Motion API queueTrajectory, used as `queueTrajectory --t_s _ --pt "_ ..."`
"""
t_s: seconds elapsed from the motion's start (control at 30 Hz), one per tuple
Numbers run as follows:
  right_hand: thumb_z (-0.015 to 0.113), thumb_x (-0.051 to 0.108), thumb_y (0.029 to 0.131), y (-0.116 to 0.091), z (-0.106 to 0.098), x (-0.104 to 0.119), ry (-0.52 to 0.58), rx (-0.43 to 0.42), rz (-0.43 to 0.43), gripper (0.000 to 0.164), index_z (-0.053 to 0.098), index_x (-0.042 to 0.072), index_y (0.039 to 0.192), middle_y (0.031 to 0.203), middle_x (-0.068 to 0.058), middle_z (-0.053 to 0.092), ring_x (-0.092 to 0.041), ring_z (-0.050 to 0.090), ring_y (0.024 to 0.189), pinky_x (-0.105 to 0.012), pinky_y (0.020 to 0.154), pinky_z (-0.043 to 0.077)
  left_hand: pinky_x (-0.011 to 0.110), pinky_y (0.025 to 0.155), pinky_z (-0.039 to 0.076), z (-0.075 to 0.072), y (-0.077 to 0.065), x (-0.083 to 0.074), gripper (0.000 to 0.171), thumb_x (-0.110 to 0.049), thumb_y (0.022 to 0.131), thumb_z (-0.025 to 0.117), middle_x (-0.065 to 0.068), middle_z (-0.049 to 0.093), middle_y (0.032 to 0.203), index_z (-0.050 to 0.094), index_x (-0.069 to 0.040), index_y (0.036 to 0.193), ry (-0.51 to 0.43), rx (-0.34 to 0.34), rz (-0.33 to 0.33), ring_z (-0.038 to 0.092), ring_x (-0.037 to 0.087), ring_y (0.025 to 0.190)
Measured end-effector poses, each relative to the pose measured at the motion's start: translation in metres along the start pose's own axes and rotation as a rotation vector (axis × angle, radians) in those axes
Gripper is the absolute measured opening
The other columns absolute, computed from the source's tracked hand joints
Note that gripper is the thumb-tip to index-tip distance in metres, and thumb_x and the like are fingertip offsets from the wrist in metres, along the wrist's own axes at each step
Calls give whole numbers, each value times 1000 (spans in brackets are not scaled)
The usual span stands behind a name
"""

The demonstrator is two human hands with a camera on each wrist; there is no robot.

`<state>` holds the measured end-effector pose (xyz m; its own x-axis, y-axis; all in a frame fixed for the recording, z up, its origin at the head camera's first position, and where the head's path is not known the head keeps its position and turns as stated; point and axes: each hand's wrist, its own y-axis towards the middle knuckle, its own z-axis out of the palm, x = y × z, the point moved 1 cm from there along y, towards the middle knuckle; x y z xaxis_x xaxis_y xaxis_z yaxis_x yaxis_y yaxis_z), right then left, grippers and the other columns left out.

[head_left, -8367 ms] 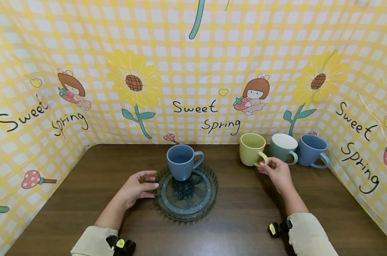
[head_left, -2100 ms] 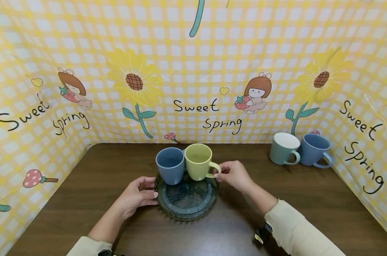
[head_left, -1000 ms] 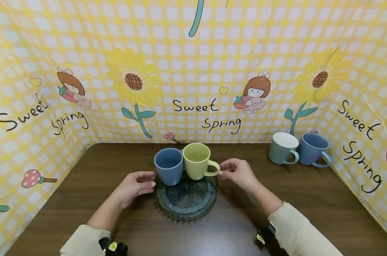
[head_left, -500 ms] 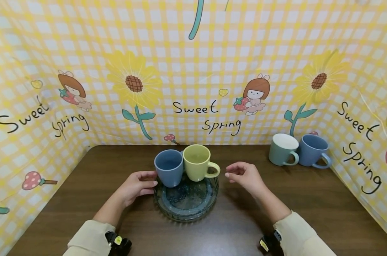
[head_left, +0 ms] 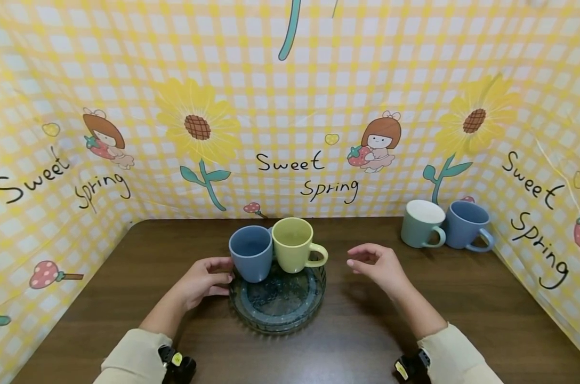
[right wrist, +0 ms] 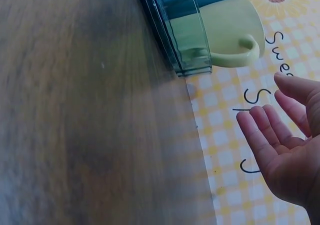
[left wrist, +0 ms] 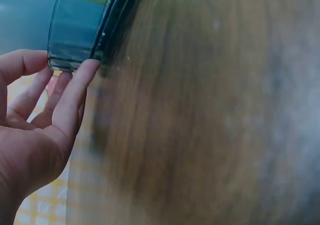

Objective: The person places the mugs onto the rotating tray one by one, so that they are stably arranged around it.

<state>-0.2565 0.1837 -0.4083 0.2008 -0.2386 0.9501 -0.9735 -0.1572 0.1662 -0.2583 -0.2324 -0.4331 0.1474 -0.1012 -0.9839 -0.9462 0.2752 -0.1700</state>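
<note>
Tray [head_left: 280, 324] of ribbed glass on a wooden table [head_left: 117, 282], bearing a blue mug [head_left: 251, 256] and a yellow-green mug [head_left: 292, 246] side by side near its far edge. The left hand [head_left: 203, 282] touches the tray's wall with relaxed fingers; the right hand [head_left: 378, 266], fingers loosely spread, hangs apart from the yellow-green mug's handle [head_left: 324, 254].

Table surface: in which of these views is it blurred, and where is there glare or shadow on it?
Head view: grain fairly clear on the table, soft glare in front of the glass dish, shadow near the right hand; left wrist view: table blurred, pale glare toward the right; right wrist view: table blurred too.
</note>
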Motion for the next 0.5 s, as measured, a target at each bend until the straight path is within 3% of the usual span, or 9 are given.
queueTrajectory --t_s 0.17,0.33,0.5 --pt "76 6 85 -3 -7 0 -8 -3 -19 29 66 -5 110 104 -20 68 -30 68 85 -32 73 59 43 82 58 -3 0 3 58 0 91 63 18 54 128 38 12 141 -34 25 10 61 20 101" --pt "77 8 85 -7 -14 0 -31 -9 -14 32 66 -5 112 105 -23 68 -29 69 85 -30 74 59 44 83 57 -5 -1 5 59 0 90 66 17 53 131 39 11 142 -50 19 -5 60 20 105" --pt "77 8 84 -10 -20 -2 -41 -30 -18 33 65 -4 113 103 -18 69 -26 69 86 -29 74 58 44 84 57 -3 -4 5 62 -1 90 66 22 48 137 36 11 143 -51 21 -4 58 21 108"
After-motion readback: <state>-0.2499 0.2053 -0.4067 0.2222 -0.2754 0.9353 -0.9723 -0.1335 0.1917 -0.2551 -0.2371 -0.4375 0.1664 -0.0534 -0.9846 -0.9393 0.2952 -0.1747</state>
